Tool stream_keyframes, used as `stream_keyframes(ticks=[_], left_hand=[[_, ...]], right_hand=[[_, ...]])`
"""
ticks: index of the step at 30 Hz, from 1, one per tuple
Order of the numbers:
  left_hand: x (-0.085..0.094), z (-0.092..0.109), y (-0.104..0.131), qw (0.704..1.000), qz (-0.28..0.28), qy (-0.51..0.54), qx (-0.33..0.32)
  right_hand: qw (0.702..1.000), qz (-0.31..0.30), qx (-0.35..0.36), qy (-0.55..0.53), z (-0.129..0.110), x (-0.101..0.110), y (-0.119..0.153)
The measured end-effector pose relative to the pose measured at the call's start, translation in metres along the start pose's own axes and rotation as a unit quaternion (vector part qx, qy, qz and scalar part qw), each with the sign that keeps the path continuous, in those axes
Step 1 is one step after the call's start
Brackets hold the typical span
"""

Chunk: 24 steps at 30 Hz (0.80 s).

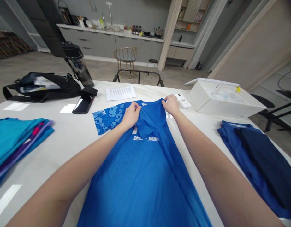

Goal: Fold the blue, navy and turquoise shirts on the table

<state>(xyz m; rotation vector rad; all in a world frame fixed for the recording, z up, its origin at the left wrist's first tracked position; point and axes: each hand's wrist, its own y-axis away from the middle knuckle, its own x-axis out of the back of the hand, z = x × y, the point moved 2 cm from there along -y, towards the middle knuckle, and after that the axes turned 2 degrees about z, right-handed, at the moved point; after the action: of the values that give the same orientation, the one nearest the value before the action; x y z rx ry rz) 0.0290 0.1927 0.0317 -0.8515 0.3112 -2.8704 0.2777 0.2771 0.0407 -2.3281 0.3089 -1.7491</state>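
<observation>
A blue T-shirt with white lettering lies spread on the white table, its collar at the far end. Its left sleeve, patterned with light-blue clouds, sticks out flat to the left. On the right, that side of the shirt is folded in over the chest and partly covers the print. My left hand pinches the cloth beside the collar, fingers closed. At the far right shoulder corner, my right hand is closed on the fabric's edge.
Folded teal and purple clothes lie at left, dark-blue folded clothes at right. Farther back are a black bag, a bottle, a phone, a printed sheet, a white device and an open white box.
</observation>
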Motion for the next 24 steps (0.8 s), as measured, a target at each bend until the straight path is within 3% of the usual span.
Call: stream_keyframes(ticks=[5, 7, 9, 12, 15, 20, 24], left_hand=[[-0.006, -0.021, -0.053, 0.997, -0.017, -0.071, 0.033], [-0.008, -0.032, -0.062, 0.992, -0.027, -0.117, 0.042], [-0.008, -0.036, -0.058, 0.984, -0.005, -0.18, 0.002], [-0.01, -0.026, -0.03, 0.958, 0.012, -0.266, -0.106], [-0.013, -0.007, 0.015, 0.937, -0.069, -0.279, -0.198], [-0.014, 0.016, 0.09, 0.919, -0.159, -0.255, -0.256], [-0.017, 0.025, 0.137, 0.913, -0.19, -0.25, -0.26]], right_hand=[[1.0, -0.008, -0.026, -0.005, 0.004, -0.012, -0.008], [0.999, -0.024, -0.035, -0.007, 0.006, -0.021, -0.003], [0.999, -0.022, -0.04, -0.012, 0.008, -0.024, 0.006], [0.999, 0.019, -0.016, -0.034, 0.007, -0.016, 0.028], [0.995, 0.037, 0.037, -0.089, 0.002, 0.003, 0.064], [0.967, -0.045, 0.124, -0.217, -0.006, 0.034, 0.15], [0.956, -0.127, 0.182, -0.191, -0.011, 0.044, 0.215]])
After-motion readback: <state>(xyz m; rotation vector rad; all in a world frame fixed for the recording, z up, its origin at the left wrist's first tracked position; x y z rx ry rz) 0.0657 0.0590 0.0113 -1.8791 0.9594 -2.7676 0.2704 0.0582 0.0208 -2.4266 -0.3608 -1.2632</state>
